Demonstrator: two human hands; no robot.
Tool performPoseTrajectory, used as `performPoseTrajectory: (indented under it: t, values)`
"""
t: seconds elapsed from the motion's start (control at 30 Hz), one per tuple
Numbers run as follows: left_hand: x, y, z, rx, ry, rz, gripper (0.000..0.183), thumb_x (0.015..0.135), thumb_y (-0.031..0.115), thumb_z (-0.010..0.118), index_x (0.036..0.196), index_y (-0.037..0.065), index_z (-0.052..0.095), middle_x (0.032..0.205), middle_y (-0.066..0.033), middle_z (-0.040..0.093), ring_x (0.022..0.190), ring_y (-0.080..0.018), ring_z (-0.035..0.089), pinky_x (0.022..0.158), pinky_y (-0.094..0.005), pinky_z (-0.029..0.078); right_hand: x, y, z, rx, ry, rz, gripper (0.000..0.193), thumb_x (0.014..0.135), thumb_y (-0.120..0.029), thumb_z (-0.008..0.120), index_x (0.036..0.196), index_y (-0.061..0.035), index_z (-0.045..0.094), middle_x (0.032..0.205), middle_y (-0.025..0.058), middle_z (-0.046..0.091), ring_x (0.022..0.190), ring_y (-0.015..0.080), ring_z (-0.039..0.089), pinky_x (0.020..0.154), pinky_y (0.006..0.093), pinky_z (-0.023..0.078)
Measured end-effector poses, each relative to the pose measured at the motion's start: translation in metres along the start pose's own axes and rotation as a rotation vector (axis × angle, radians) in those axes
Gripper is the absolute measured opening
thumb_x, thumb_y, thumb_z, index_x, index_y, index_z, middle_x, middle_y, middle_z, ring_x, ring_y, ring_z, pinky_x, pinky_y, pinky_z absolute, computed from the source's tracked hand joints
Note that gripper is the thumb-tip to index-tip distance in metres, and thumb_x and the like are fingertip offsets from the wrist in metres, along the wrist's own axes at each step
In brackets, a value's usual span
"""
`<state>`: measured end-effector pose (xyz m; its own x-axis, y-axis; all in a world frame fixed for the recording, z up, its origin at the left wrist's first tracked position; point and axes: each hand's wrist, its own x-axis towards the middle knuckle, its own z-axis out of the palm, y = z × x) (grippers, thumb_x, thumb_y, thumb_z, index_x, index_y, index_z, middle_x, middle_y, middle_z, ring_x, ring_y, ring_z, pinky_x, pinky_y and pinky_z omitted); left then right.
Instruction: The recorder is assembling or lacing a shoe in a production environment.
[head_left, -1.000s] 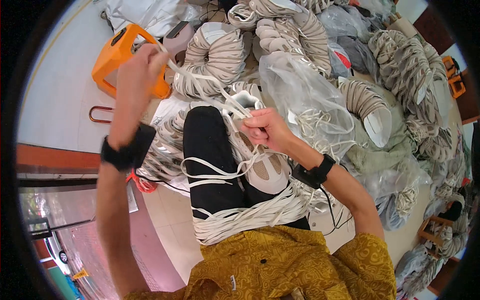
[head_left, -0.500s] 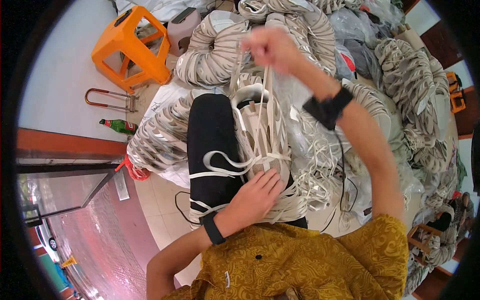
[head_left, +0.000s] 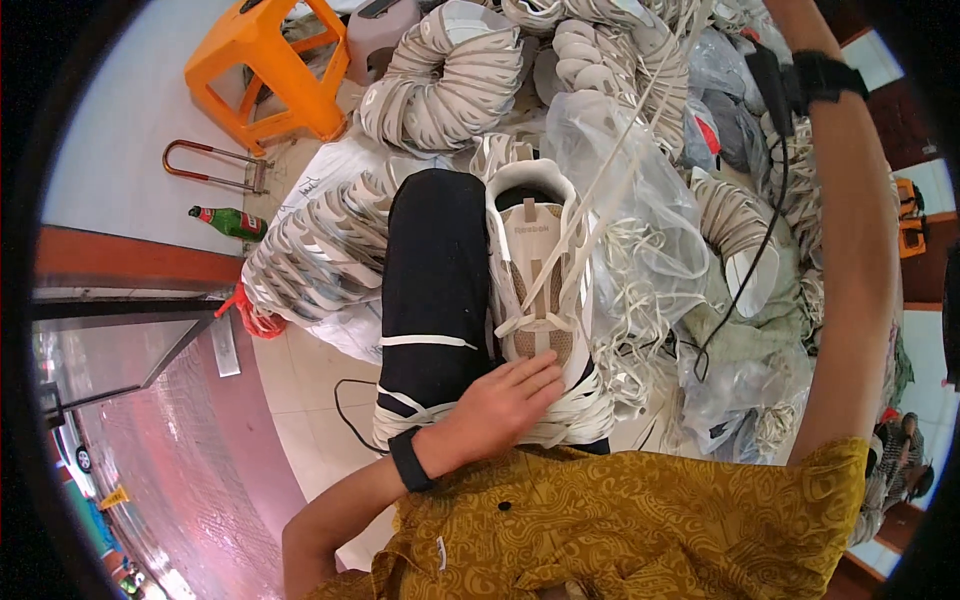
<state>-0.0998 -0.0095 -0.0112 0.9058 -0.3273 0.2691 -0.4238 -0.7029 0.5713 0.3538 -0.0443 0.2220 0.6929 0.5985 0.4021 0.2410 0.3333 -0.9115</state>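
A beige and white shoe upper (head_left: 535, 255) lies on my lap, its opening facing away from me. My left hand (head_left: 510, 400) rests flat on its toe end, fingers stretched out and holding nothing. From the lower eyelets, two long strands of a cream shoelace (head_left: 610, 185) run taut up and right to the top edge. My right forearm reaches far to the upper right, and the right hand is cut off by the top edge. A bundle of white laces (head_left: 560, 418) lies across my lap. One lace (head_left: 425, 341) crosses my black-clad left leg (head_left: 435, 260).
Coiled stacks of shoe uppers (head_left: 440, 85) lie ahead, with another stack (head_left: 320, 250) at left. An orange stool (head_left: 270, 75) and a green bottle (head_left: 235, 222) stand far left. Clear plastic bags (head_left: 625, 170), loose laces (head_left: 640, 270) and a black cord (head_left: 755, 285) lie at right.
My right hand has swung up and right out of view, and the lace strands now stretch that way. The loose lace loop over my left leg has gone. My left hand stays at the toe.
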Motion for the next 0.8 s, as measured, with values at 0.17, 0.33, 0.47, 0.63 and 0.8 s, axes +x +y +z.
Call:
performPoseTrajectory:
  t: [0.17,0.33,0.47,0.63,0.8]
  values:
    - [0.002,-0.019,-0.010,0.023,0.362,-0.496,0.019,0.071,0.002,0.057,0.090,0.000,0.052,0.080,-0.0153,0.053,0.077,-0.0331,0.054,0.065,-0.0378,0.045,-0.023,0.022,0.008,0.215,-0.188,0.224,0.019,0.085,-0.018,0.048,0.077,-0.0019,0.052,0.047,-0.0058,0.031,0.035,0.0048,0.024,0.033,0.0201,0.018]
    - [0.017,-0.031,-0.002,0.162,0.205,-0.577,0.019,0.070,0.001,0.057,0.088,0.001,0.052,0.073,-0.0155,0.052,0.069,-0.0349,0.052,0.061,-0.0370,0.045,-0.066,0.008,0.032,-0.011,-0.104,0.123,0.017,0.085,-0.015,0.047,0.077,-0.0010,0.051,0.047,-0.0048,0.030,0.036,0.0049,0.024,0.033,0.0200,0.018]
    - [0.016,-0.034,-0.003,-0.237,0.332,-0.837,0.017,0.076,0.003,0.053,0.093,0.000,0.052,0.076,-0.0108,0.056,0.064,-0.0211,0.054,0.057,-0.0305,0.045,-0.094,0.003,0.052,-0.052,-0.152,0.094,0.014,0.081,-0.011,0.049,0.075,0.0003,0.053,0.048,-0.0037,0.033,0.036,0.0049,0.025,0.033,0.0208,0.020]
    - [0.011,-0.031,-0.005,-1.448,0.675,-0.940,0.027,0.080,0.003,0.050,0.107,0.000,0.045,0.083,-0.0060,0.056,0.064,-0.0102,0.048,0.056,-0.0226,0.040,-0.110,0.015,0.054,0.005,-0.148,0.161,0.015,0.080,-0.011,0.052,0.075,0.0030,0.056,0.049,-0.0025,0.038,0.036,0.0052,0.027,0.034,0.0209,0.020]
    - [0.009,-0.024,0.008,-2.049,0.761,-0.683,0.032,0.082,0.007,0.051,0.112,0.002,0.044,0.082,-0.0024,0.051,0.062,-0.0099,0.040,0.054,-0.0234,0.035,-0.119,0.023,0.049,0.078,-0.131,0.224,0.019,0.083,-0.013,0.048,0.075,0.0026,0.054,0.049,-0.0019,0.040,0.036,0.0056,0.027,0.035,0.0212,0.021]
